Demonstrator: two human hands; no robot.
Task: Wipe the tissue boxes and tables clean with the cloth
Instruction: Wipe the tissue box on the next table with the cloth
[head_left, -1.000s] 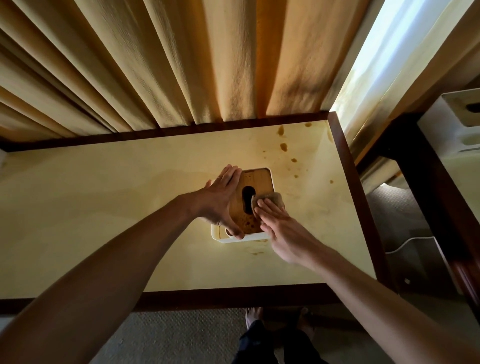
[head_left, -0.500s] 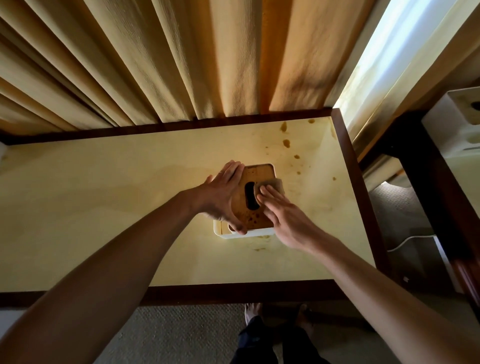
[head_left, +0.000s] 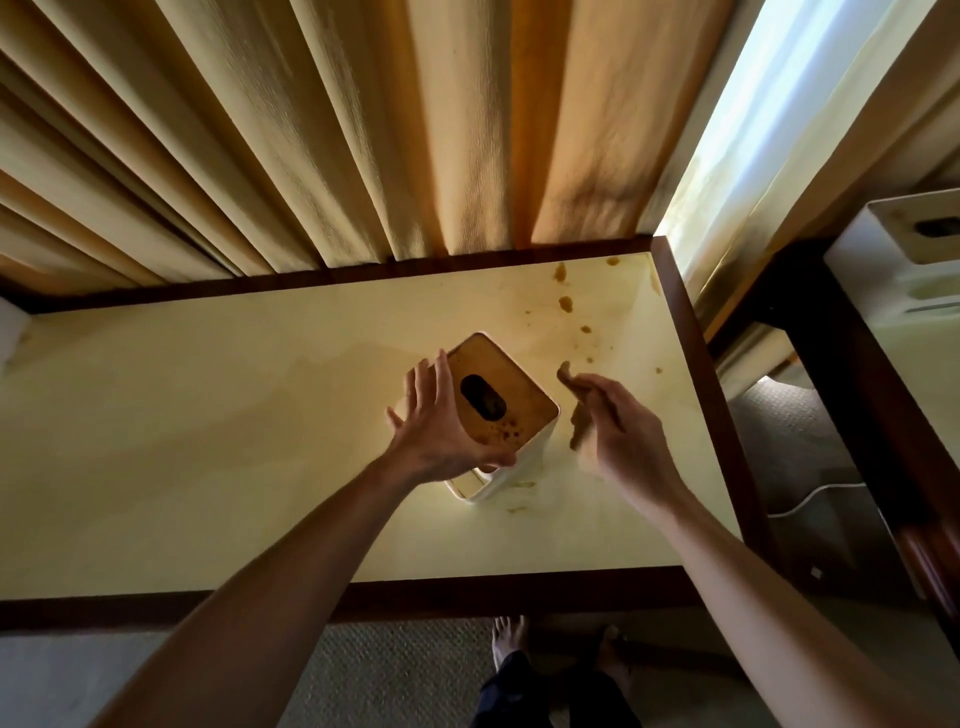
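A white tissue box with a wooden lid and a dark oval slot stands turned at an angle on the cream table. Brown spots mark the near part of the lid. My left hand grips the box from its left side, thumb at the near corner. My right hand hovers just right of the box, off the lid, blurred. A brownish cloth hangs under its palm. Brown stains dot the table's far right corner, and smaller ones lie beside the box.
Pleated curtains hang right behind the table. A dark wooden rim edges it. To the right stands a second table with another white tissue box. My bare feet rest on carpet below the near edge.
My right hand has lifted the cloth off the lid and moved right. My left hand has twisted the box, so that a corner points toward me.
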